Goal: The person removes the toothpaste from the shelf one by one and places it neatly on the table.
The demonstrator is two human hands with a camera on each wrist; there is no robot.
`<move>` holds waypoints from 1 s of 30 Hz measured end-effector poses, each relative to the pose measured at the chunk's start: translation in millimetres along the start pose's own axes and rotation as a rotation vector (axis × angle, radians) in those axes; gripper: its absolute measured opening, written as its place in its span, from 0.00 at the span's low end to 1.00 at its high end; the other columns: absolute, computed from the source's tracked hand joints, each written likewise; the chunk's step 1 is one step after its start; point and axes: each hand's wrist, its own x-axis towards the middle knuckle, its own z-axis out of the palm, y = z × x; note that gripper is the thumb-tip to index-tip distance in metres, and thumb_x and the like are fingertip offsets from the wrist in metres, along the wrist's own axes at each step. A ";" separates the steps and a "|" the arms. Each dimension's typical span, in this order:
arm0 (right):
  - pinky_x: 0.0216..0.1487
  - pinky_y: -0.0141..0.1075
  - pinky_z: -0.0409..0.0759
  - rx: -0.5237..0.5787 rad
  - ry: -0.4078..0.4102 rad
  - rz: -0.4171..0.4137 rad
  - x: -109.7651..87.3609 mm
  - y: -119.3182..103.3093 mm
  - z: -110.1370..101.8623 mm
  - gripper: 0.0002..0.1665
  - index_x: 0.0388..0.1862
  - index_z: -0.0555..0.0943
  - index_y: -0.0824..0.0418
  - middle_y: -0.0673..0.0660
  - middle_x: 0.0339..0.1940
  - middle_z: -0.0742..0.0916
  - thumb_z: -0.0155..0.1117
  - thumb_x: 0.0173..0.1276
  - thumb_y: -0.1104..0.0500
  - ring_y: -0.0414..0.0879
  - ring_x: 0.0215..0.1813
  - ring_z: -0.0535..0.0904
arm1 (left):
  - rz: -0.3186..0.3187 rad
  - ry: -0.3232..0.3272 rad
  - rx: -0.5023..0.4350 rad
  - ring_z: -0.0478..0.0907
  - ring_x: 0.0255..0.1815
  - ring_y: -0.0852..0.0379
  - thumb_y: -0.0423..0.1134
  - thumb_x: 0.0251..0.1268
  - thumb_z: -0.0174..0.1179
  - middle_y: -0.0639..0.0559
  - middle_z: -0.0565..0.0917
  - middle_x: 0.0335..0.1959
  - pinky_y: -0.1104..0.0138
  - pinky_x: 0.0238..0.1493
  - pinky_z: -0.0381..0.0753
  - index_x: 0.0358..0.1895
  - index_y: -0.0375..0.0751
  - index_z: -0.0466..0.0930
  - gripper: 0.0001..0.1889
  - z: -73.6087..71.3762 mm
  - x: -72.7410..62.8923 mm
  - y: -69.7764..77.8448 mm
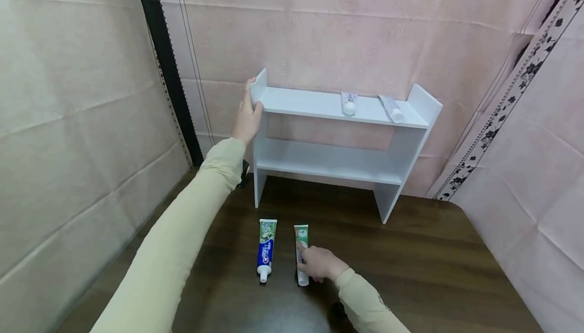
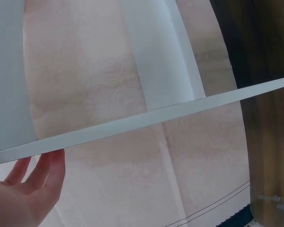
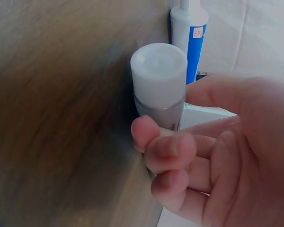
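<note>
A white two-tier shelf (image 1: 328,158) stands at the back of the dark table. My left hand (image 1: 247,120) grips the upper part of its left side panel (image 2: 118,127); in the left wrist view the fingertips meet the panel from outside. Lower down, my right hand (image 1: 321,263) holds a green-and-white toothpaste tube (image 1: 301,232) lying on the table, thumb and curled fingers at its sides. Its white cap (image 3: 158,71) shows clearly in the right wrist view. To its left lies a blue-and-green toothpaste tube (image 1: 266,247), cap toward me, touched by neither hand.
Two white tubes, one near the middle (image 1: 349,104) and one farther right (image 1: 391,108), lie on the upper shelf board. Pale cloth walls (image 1: 347,34) enclose the table (image 1: 420,262) at the back and sides.
</note>
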 end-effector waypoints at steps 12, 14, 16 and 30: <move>0.49 0.46 0.79 -0.010 0.038 -0.069 -9.3 -4.5 -72.9 0.40 0.80 0.49 0.50 0.62 0.55 0.83 0.54 0.74 0.54 0.53 0.45 0.82 | 0.011 -0.010 0.000 0.71 0.54 0.44 0.39 0.73 0.38 0.38 0.65 0.71 0.52 0.52 0.73 0.76 0.66 0.43 0.32 -0.4 -0.4 0.5; 0.63 0.51 0.74 -0.050 0.162 -0.107 -14.2 -9.2 -97.3 0.40 0.80 0.49 0.52 0.62 0.67 0.77 0.53 0.74 0.54 0.56 0.62 0.77 | 0.019 -0.015 -0.007 0.71 0.57 0.43 0.39 0.73 0.38 0.38 0.64 0.72 0.50 0.55 0.73 0.76 0.66 0.43 0.32 -0.3 0.6 -0.6; 0.71 0.53 0.64 -0.095 0.309 -0.127 -20.1 -16.8 -125.3 0.40 0.79 0.50 0.55 0.61 0.76 0.66 0.54 0.74 0.53 0.58 0.73 0.65 | 0.025 -0.022 -0.013 0.70 0.59 0.43 0.39 0.73 0.38 0.38 0.63 0.72 0.49 0.57 0.72 0.76 0.66 0.43 0.32 -1.0 1.9 -1.4; 0.70 0.59 0.60 -0.244 0.919 -0.022 -30.9 -32.9 -275.6 0.37 0.75 0.58 0.62 0.68 0.73 0.65 0.55 0.71 0.53 0.63 0.73 0.59 | 0.021 -0.128 -0.058 0.66 0.67 0.41 0.43 0.75 0.39 0.40 0.57 0.76 0.46 0.66 0.66 0.77 0.65 0.40 0.31 -12.8 1.2 -2.5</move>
